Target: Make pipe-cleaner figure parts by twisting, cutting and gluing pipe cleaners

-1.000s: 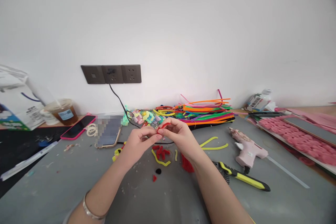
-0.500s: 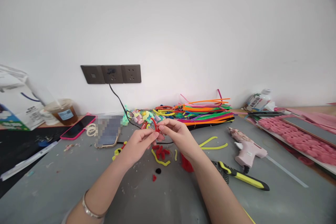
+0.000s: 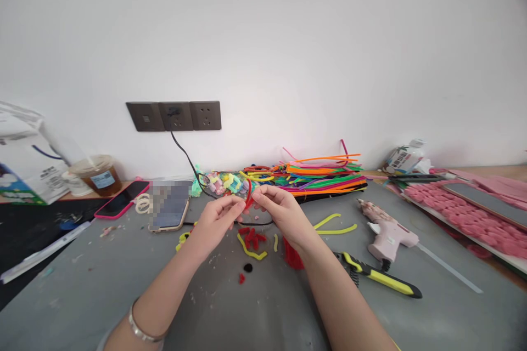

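red pipe cleaner (image 3: 248, 193) went from a low arc a second ago to standing near upright, so it's being bent. left hand (image 3: 216, 220) and right hand (image 3: 283, 214) both pinch it, held above the bench (image 3: 102, 285) over the red offcuts (image 3: 253, 238). its lower end is hidden behind fingertips, so the exact shape is unclear.

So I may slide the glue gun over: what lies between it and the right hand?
Two curved yellow pipe-cleaner pieces lie on the table between the pink glue gun and the right hand, seen in the head view.
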A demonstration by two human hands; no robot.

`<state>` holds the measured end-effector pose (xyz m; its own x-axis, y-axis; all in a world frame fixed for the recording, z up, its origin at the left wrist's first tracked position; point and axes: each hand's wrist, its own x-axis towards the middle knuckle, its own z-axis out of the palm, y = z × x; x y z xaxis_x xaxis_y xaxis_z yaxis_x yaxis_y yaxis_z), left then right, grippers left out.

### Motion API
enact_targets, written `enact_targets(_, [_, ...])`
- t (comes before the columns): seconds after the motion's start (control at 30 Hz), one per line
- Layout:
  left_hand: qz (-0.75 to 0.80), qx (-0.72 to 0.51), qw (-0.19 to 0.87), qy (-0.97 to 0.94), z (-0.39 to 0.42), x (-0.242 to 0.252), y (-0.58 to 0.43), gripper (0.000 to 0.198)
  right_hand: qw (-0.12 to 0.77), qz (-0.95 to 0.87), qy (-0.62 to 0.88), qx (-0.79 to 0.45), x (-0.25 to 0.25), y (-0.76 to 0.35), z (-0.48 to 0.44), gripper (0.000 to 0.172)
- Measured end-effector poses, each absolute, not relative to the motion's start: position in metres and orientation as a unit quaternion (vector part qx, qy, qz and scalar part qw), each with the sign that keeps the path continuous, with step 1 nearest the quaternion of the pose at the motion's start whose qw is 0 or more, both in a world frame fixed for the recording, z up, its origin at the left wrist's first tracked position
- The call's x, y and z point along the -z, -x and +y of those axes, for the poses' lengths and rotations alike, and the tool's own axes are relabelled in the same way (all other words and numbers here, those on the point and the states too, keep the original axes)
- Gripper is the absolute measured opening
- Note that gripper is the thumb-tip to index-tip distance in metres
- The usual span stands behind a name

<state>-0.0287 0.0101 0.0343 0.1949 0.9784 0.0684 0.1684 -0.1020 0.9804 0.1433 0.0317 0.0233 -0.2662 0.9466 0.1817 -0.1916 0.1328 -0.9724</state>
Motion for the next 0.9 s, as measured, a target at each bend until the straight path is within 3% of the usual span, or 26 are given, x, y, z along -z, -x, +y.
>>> enact_targets(0.77, [0.411, -0.471, 0.597, -0.502, 0.0070, -0.0323, 0.0255, 0.027, 0.484, -0.563, 0.346, -0.574, -0.0276, -0.1389, 0.0275, 0.033])
enact_targets(0.9, [0.402, -0.497, 0.571, -0.516, 0.0079, -0.0282, 0.0246, 0.024, 0.498, -0.554, 0.358, -0.562, -0.0290, -0.1375, 0.0269, 0.035])
